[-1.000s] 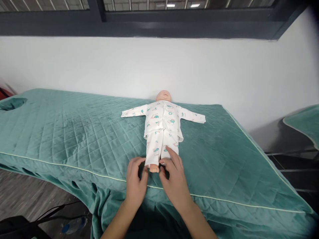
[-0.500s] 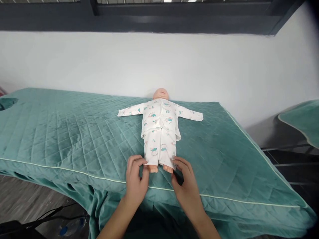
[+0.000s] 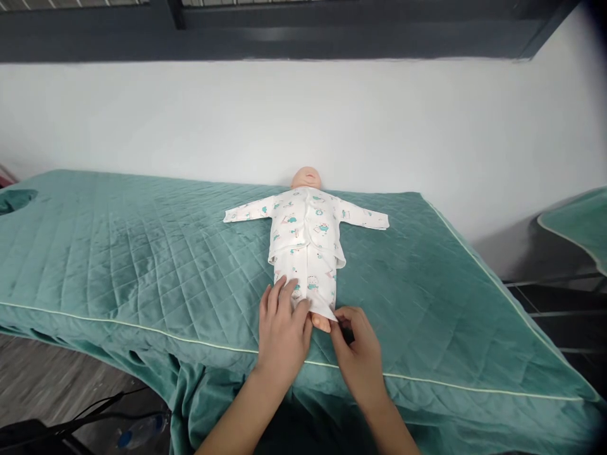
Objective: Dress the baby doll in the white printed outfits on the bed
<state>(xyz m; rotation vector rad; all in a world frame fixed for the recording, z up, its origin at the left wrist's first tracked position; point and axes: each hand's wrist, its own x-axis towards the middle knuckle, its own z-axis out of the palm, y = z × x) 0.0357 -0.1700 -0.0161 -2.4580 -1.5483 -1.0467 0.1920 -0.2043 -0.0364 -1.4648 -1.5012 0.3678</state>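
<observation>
A baby doll (image 3: 306,177) lies on its back with its arms spread, dressed in a white printed jacket (image 3: 303,218) and matching trousers (image 3: 318,292). My left hand (image 3: 283,332) rests over the lower trouser leg on the left, fingers stretched out, hiding that foot. Its thumb reaches to the inner side of the other leg's hem. Thumb and forefinger of my right hand (image 3: 356,344) pinch the outer corner of the hem on the right leg. The toes of the doll's foot (image 3: 321,322) show below this hem.
The doll lies on a green quilted bed cover (image 3: 156,253) against a white wall (image 3: 303,114). A dark window frame (image 3: 303,41) runs above. Another green-covered piece (image 3: 578,221) stands at the right. A plastic bottle (image 3: 142,431) and cables are on the floor, lower left.
My left hand has moved right and up from beside the left hem onto the trouser leg. My right hand now pinches the right hem, pulling its corner outward.
</observation>
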